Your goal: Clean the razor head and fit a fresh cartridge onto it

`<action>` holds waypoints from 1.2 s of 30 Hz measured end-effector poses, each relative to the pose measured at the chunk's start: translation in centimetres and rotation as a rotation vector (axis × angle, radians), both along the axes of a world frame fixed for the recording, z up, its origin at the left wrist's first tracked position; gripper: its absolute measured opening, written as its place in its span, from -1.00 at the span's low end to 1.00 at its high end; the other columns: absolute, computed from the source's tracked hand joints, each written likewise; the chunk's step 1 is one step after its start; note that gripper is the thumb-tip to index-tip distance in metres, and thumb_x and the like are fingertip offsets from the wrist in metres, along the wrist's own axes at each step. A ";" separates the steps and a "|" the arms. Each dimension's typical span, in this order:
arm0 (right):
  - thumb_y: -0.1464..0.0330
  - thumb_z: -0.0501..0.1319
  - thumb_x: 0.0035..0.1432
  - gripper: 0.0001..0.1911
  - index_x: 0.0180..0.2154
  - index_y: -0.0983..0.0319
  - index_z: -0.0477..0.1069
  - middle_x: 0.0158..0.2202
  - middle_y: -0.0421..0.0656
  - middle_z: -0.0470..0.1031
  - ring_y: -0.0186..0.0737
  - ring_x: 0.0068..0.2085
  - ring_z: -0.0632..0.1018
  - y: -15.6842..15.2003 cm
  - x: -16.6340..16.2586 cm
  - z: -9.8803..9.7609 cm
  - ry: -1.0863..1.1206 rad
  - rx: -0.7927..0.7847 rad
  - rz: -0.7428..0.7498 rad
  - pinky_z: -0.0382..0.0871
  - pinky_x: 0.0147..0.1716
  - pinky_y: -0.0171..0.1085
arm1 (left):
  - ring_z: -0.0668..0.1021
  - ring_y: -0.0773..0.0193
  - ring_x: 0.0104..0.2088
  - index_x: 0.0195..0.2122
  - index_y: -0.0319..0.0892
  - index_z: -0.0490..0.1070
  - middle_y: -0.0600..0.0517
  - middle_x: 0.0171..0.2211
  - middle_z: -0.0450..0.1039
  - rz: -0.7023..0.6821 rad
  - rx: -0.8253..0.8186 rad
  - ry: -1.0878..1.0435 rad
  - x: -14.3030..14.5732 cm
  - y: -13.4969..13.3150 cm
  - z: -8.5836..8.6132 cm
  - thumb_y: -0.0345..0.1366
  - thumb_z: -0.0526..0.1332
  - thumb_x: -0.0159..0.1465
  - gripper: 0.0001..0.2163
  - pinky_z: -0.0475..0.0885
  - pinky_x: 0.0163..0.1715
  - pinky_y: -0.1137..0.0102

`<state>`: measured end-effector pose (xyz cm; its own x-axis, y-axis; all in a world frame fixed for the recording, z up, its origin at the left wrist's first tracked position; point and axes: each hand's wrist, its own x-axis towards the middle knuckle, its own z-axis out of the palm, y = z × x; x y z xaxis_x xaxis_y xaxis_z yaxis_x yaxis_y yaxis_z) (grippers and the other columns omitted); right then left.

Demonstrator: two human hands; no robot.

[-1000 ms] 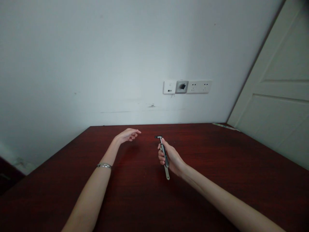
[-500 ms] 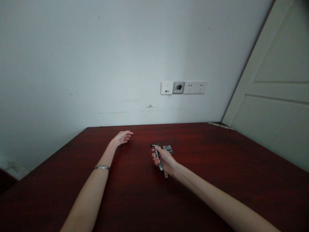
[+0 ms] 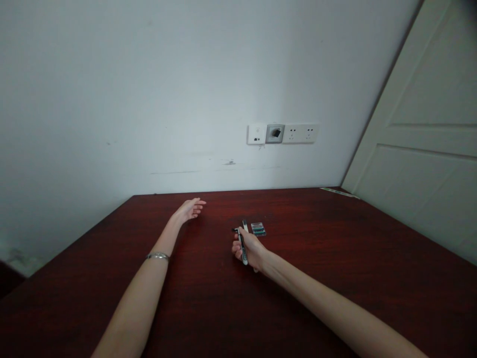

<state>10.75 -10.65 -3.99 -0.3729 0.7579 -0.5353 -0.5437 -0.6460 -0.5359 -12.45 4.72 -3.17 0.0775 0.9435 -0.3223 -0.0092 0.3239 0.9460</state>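
My right hand (image 3: 254, 246) is closed around a slim black-and-white razor-like tool (image 3: 243, 252). Its dark head juts out to the left above my fingers; the exact kind is hard to make out. Behind that hand lies a thin pale strip-shaped tool (image 3: 245, 224), its middle hidden by the hand. Just to the right sits a small clear case (image 3: 258, 228) with dark green contents. Farther left, my left hand (image 3: 190, 210) hovers or rests at the dark red table, fingers stretched out and holding nothing. A silver bracelet (image 3: 158, 255) circles the left wrist.
The dark red wooden table (image 3: 208, 308) meets a white wall at the back. Wall sockets (image 3: 300, 134) are set above its far edge. A pale panelled door (image 3: 421, 134) stands at the right, and a thin patterned strip (image 3: 340, 192) lies at the far right corner.
My right hand has shifted slightly left and down with the razor-like tool, uncovering more of the pale strip's upper end. My left hand has barely moved.
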 end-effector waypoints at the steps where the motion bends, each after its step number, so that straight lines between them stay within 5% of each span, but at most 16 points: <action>1: 0.18 -0.15 0.33 -0.63 -0.47 0.21 0.07 -0.68 -0.39 -0.04 -0.52 -0.72 0.12 0.0 0.0 0.1 0.010 -0.009 0.011 -0.14 -0.78 -0.60 | 0.32 0.48 -0.67 -0.29 -0.30 0.47 0.09 -0.59 0.33 0.001 -0.002 0.000 0.0 0.0 0.0 -0.19 0.13 0.23 -0.74 0.15 -0.67 0.55; 8: 0.18 -0.16 0.33 -0.62 -0.49 0.22 0.06 -0.66 -0.42 -0.12 -0.57 -0.74 0.00 0.6 0.0 0.0 0.063 -0.040 0.056 -0.29 -0.79 -0.61 | 0.33 0.46 -0.66 -0.31 -0.29 0.47 0.08 -0.59 0.33 -0.002 -0.012 0.002 -0.1 0.0 -0.3 -0.20 0.11 0.24 -0.74 0.16 -0.66 0.54; 36: 0.23 -0.16 0.34 -0.63 -0.51 0.22 0.03 -0.67 -0.43 -0.11 -0.59 -0.75 -0.03 0.6 -0.5 0.3 -0.070 -0.043 0.063 -0.31 -0.79 -0.62 | 0.32 0.48 -0.67 -0.30 -0.30 0.48 0.07 -0.59 0.35 -0.026 -0.005 -0.017 0.0 0.3 -0.4 -0.19 0.15 0.21 -0.74 0.17 -0.66 0.55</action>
<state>10.25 -10.10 -3.73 -0.3793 0.7099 -0.5934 -0.4633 -0.7009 -0.5423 -12.47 5.06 -3.60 0.1078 0.9395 -0.3252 -0.0170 0.3288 0.9443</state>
